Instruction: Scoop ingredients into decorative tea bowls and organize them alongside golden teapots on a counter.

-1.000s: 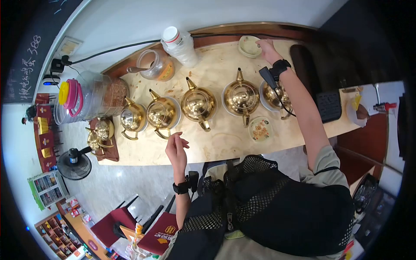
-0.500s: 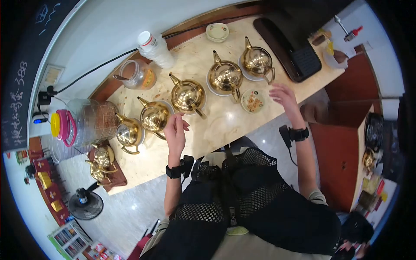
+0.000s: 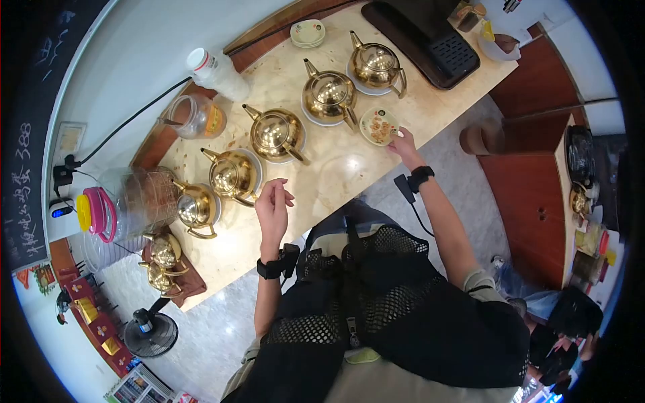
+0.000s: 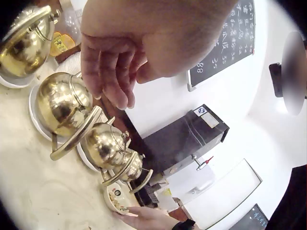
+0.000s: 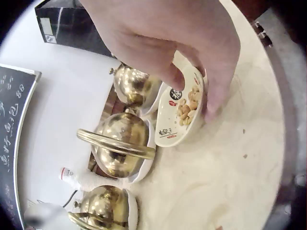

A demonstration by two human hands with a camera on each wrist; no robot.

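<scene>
In the head view, my right hand (image 3: pixel 405 149) pinches the rim of a small dish (image 3: pixel 373 131) of light-brown pieces, near the table's front edge. The right wrist view shows the thumb inside the dish (image 5: pixel 168 115) and the fingers of my right hand (image 5: pixel 177 52) outside it. My left hand (image 3: pixel 272 209), fingers loosely bent, hovers over the table holding nothing, to the right of a gold teapot (image 3: pixel 232 173). Other gold teapots on white plates stand in a row, one (image 3: pixel 327 94) just behind the dish. In the left wrist view, my left hand (image 4: pixel 144 43) hangs above the teapots.
Stacked small dishes (image 3: pixel 308 33) sit at the back edge. A dark tray (image 3: pixel 430 50) lies to the right. A wrapped stack of cups (image 3: pixel 222 75), an open jar (image 3: pixel 195 117) and a large clear container (image 3: pixel 138 201) stand at the left, near smaller teapots (image 3: pixel 163 252).
My right hand has come away from the stacked dishes at the back, moved toward the front edge and taken hold of the dish of pieces. The head view has turned; my left hand remains empty.
</scene>
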